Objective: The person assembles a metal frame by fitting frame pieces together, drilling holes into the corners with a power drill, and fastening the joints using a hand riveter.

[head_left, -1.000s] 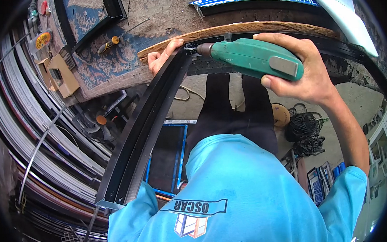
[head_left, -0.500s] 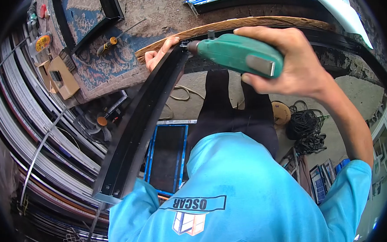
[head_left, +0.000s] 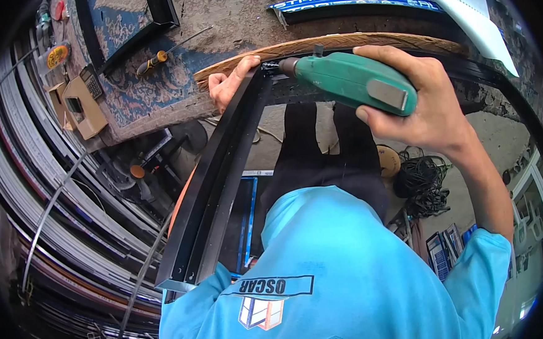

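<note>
At the near edge of the table point(head_left: 156, 109), your right hand point(head_left: 413, 95) grips the green power drill point(head_left: 344, 81), long axis pointing leftward to a corner of the black frame point(head_left: 221, 155). Your left hand point(head_left: 230, 85) lies nearer that corner, against its outer side; finger closure cannot be told.

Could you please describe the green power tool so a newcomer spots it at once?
Find the patterned, carpet-covered workbench across the top of the view. At its near edge, the left hand touches the corner of a black metal frame. Held in the right hand, the rounded green power tool points at that corner, its colour unlike the frame's black.
</note>
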### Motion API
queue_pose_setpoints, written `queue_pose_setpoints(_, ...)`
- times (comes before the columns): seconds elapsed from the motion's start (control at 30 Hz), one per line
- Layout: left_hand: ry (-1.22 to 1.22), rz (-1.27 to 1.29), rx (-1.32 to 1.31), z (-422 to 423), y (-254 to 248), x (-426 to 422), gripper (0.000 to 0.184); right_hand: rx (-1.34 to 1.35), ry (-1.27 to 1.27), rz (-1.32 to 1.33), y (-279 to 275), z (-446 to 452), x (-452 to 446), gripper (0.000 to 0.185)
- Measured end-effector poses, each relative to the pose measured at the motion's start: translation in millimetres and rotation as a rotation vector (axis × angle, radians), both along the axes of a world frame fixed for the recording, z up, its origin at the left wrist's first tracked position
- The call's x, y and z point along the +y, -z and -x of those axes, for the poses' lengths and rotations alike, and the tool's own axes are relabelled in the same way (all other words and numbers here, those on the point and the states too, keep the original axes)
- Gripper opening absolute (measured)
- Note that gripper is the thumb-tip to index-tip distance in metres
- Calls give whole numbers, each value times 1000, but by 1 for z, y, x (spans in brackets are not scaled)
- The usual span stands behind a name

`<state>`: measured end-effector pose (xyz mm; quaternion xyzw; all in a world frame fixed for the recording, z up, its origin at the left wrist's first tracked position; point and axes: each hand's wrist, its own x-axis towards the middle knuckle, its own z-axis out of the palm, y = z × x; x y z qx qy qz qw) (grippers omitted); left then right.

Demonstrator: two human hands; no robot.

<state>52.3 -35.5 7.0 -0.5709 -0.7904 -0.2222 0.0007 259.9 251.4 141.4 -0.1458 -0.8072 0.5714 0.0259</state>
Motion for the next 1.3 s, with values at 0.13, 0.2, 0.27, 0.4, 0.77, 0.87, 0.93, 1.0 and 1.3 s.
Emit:
queue_pose_setpoints(0.13, 32, 61, 46, 1, -5, 0, 24, 31, -15, -2, 6, -2, 2, 59)
queue_pose_setpoints(0.2, 28, 95, 18, 0, -7, -1, 26, 55, -24, -35, 7, -6, 1, 59)
queue_pose_setpoints(0.27, 28, 73, 19, 0, -6, 1, 28, 17, -39, -5, 4, -11, 3, 65)
queue_pose_setpoints(0.4, 25, 117, 22, 0, -7, -1, 38, 84, 10, -22, 8, -10, -2, 59)
queue_pose_setpoints(0.77, 50, 82, 107, -2, -3, -1, 59, 92, 31, -36, 14, -15, -7, 59)
queue_pose_setpoints(0.87, 40, 69, 70, -5, -2, 1, 61, 84, 28, -36, 13, -17, -6, 59)
queue_pose_setpoints(0.93, 34, 65, 63, -3, -3, 0, 60, 75, 20, -14, 12, -15, -6, 59)
queue_pose_setpoints(1.0, 43, 83, 97, -3, -4, -1, 60, 90, 27, -26, 12, -14, -8, 59)
queue_pose_setpoints(1.3, 21, 16, 0, -1, -1, -1, 49, 116, 14, -166, 16, -2, -12, 55)
